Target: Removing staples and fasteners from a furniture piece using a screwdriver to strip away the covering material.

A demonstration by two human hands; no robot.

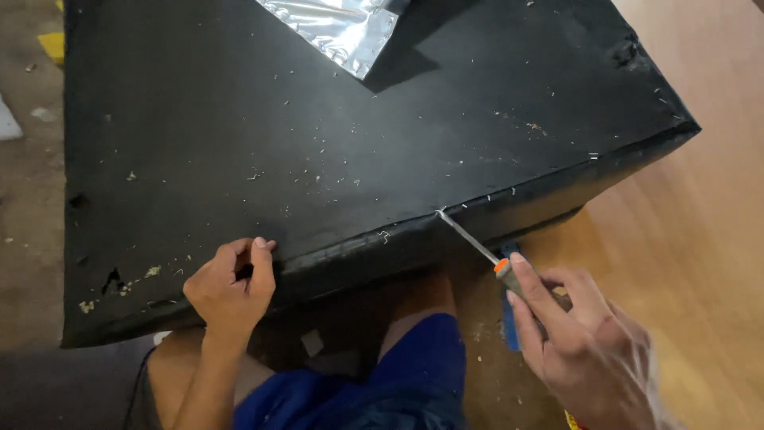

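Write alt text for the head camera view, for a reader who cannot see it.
A person's right hand holds an orange-collared screwdriver, its metal tip at a staple on the edge of a large black fabric-covered panel. The left hand grips that edge. Crinkled silver foil lies on top; wooden floor at right.

A crinkled silver foil pouch (pixel 338 28) lies at the top centre of the frame on a black padded panel (pixel 239 143), its upper part cut off by the frame edge (so its full outline cannot be told). It is shiny and bare, with one corner pointing down-right.
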